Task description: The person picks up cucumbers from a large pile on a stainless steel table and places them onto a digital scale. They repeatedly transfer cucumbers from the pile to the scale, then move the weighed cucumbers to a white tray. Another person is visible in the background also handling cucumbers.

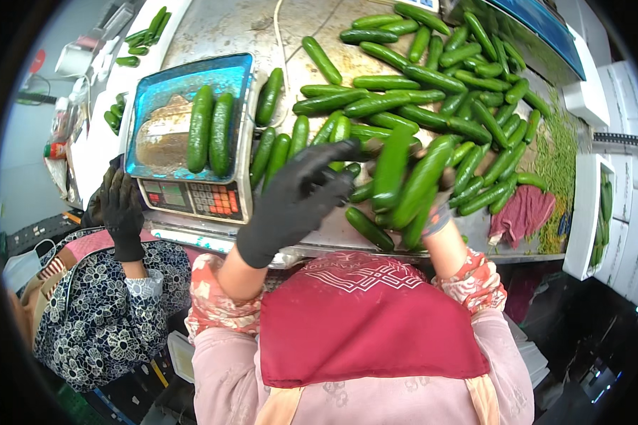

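Several green cucumbers [422, 180] are bunched in my right hand [441, 194], which is mostly hidden behind them; motion blurs the bunch. My left hand [303, 196], in a black glove, reaches over the counter just left of that bunch, fingers spread, with nothing seen in its grasp. A large heap of cucumbers [430, 79] lies beyond and to the right of my hands. On the blue pan of a digital scale [138, 133] at the left rest two cucumbers [200, 129] side by side. More cucumbers [279, 154] lie between the scale and my left hand.
A co-worker's gloved hands [121, 207] are beside the scale's left edge. At right lie a dark red cloth [521, 215], green trimmings [555, 175] and a white foam box [579, 223] holding cucumbers. A white cable [280, 48] runs across the metal counter behind the scale.
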The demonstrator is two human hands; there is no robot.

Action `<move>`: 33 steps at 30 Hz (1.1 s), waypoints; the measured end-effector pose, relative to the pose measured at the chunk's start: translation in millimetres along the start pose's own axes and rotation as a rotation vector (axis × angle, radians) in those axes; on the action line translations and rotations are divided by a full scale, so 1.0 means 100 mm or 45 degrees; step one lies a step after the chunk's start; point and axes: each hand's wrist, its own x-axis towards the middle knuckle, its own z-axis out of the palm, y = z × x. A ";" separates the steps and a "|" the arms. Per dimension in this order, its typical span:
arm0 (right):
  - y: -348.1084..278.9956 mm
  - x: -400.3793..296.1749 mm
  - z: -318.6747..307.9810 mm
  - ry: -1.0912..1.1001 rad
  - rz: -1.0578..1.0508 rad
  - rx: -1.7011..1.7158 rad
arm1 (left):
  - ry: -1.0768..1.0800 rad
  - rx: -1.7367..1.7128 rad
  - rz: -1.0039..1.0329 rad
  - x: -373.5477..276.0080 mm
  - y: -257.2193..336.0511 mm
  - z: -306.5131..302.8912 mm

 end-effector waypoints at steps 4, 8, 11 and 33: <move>-0.72 -0.26 0.04 -0.041 -0.224 -0.131 | 0.017 0.574 0.003 -0.13 -0.25 -0.03; -1.02 -0.70 -0.04 0.029 -0.386 -0.104 | 0.276 1.002 0.286 -0.18 -0.65 0.03; -0.98 -0.97 -0.23 -0.004 -0.416 -0.167 | 0.368 1.056 0.419 -0.07 -0.70 0.16; -0.75 -1.26 -0.16 0.450 -0.271 -0.197 | -0.069 1.432 0.557 0.02 -1.04 0.74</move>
